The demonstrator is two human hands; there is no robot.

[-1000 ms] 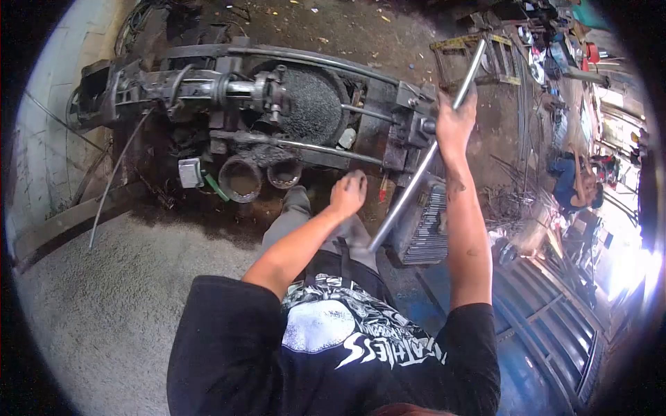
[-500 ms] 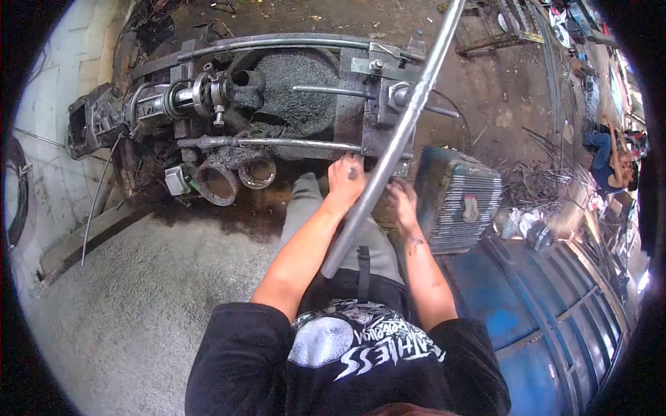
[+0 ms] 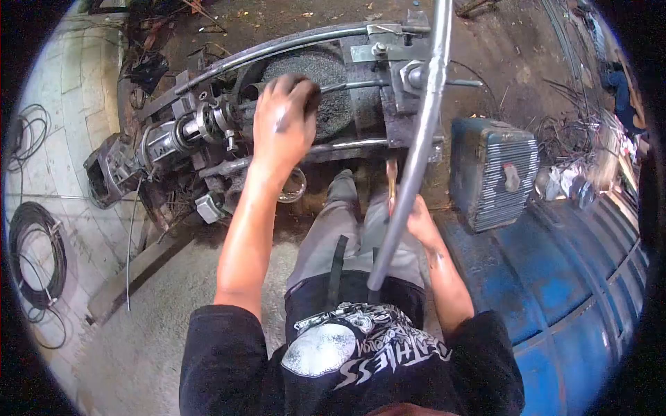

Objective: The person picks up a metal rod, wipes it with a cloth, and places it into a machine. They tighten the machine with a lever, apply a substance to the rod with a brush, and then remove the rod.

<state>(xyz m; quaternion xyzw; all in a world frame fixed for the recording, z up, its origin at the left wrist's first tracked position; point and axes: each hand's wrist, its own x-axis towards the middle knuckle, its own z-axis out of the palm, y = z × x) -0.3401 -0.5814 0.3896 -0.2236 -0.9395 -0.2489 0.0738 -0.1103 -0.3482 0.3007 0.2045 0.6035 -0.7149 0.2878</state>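
My left hand (image 3: 286, 121) is over the greasy metal machine (image 3: 368, 62), its darkened fingers curled down at the left end of a thin metal rod (image 3: 354, 85). Whether they grip the rod or something else is hidden. Low beside my right thigh, my right hand (image 3: 416, 218) is closed round a slim tool (image 3: 392, 184) with a brownish tip and gold-coloured middle, perhaps a brush. A long steel pipe (image 3: 420, 139) slants across the view and partly covers that hand. Grey granular material (image 3: 333, 114) fills a round pan within the machine frame.
A ribbed dark green metal box (image 3: 496, 170) stands right of the machine. Blue metal panels (image 3: 548, 291) lie at lower right. Coiled black cable (image 3: 38, 256) rests on the left. Wire scrap (image 3: 562, 142) and a person's blue clothing (image 3: 617, 90) show far right.
My left hand has moved from the machine's front rail up and left to the rod's end. My right hand has drawn back lower, now with a slim tool. The view has shifted.
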